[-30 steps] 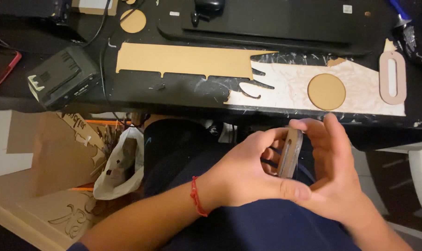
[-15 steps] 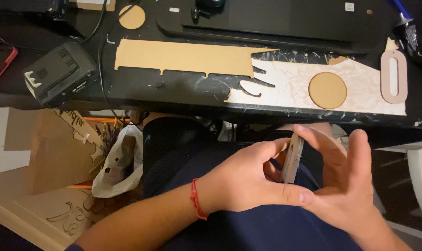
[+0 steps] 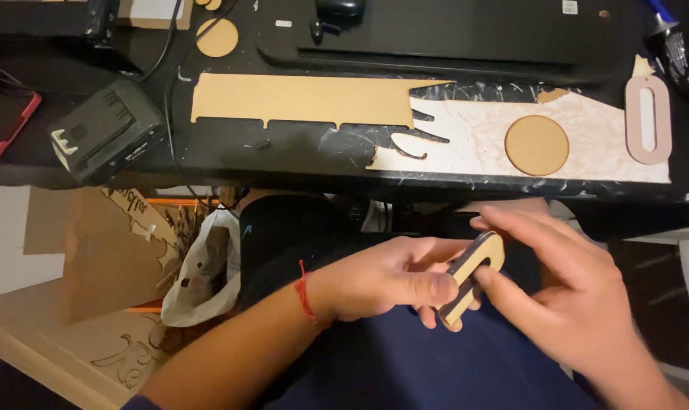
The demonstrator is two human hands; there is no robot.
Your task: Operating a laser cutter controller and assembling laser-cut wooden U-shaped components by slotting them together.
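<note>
Both my hands hold the wooden loop (image 3: 473,277) over my lap, below the bench (image 3: 299,159): left hand (image 3: 390,281) pinching it, right hand (image 3: 572,296) fingers now lower, gripping its end.

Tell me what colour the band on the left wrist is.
Red: a thin band, clearest in the head view.

Both hands are bare, no gloves or rings that I can spot. The left hand (image 3: 386,285) has a thin red string bracelet (image 3: 305,291) tied around the wrist. The right hand (image 3: 568,300) has nothing on it. Forearms are uncovered, and dark navy trousers (image 3: 405,364) cover the lap.
</note>
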